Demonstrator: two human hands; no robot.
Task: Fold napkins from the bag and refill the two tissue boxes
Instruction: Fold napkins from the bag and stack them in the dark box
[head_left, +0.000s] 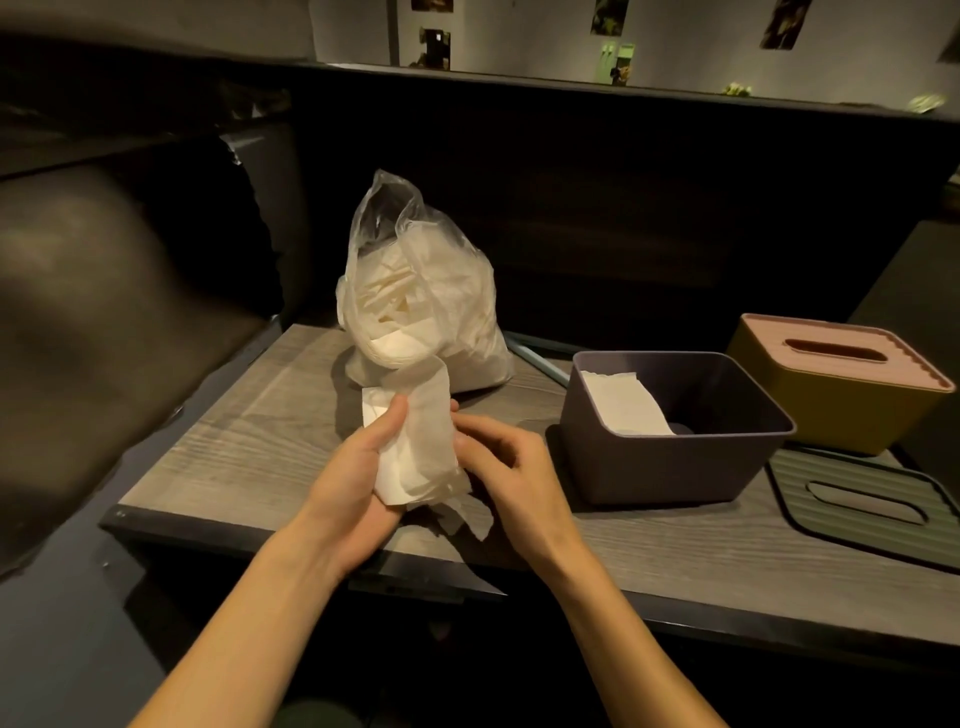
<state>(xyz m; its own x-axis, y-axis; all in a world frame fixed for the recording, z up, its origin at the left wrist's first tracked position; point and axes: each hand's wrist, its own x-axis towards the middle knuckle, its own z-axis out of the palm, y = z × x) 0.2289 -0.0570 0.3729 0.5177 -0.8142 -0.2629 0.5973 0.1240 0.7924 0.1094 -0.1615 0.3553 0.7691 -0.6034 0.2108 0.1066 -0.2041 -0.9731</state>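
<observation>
so the wooden table (249, 415) has everything laid out on it, and the biggest thing is the clear plastic bag (415, 291) of napkins standing at the back, looking top-heavy and floppy enough that a tug on anything snagged in it could tip it over toward the front edge. next is the dark tissue box (675, 457) to the right, lid off, with some folded napkins (623, 405) lying inside against its left wall, and the yellow box (841, 379) behind it has its pink lid on, so that one isn't refilled yet i'd guess. the grey lid (862, 499) sits flat near the right edge. then the napkin (421, 447) itself, held above the table in front of the bag: left hand (363, 467) has its thumb clamped over the sheet, right hand (498, 457) pinches the other side with curled fingers. a loose corner hangs ragged below, so thin paper like that could probably tear or fold crooked if pulled unevenly
</observation>
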